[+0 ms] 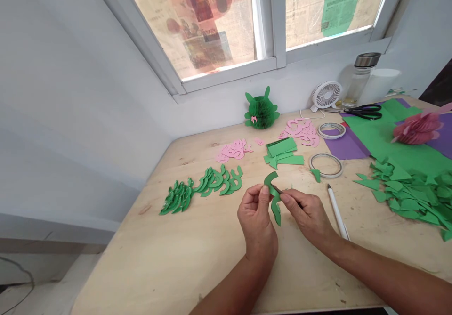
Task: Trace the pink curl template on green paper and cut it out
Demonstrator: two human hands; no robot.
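My left hand (pixel 259 214) pinches a curved cut-out of green paper (pixel 270 178) between thumb and fingers, above the table. From the right, my right hand (pixel 307 211) grips a thin dark tool (pixel 276 189), whose tip meets the paper; its exact kind is hidden by the fingers. A wavy strip of the green paper (pixel 276 210) hangs down between both hands. Left of my hands lie curved green paper pieces (pixel 221 181) in overlapping rows and a pile of smaller green leaf-like pieces (pixel 177 196). A white pen (pixel 338 211) lies by my right wrist.
Green rectangles (pixel 284 151), pink cut-outs (pixel 233 150) and two tape rolls (pixel 325 165) lie beyond my hands. A heap of green scraps (pixel 416 195) is at right. Farther back are a green honeycomb paper figure (pixel 261 111), a fan (pixel 326 94), black scissors (pixel 363 112) and a bottle (pixel 360 82).
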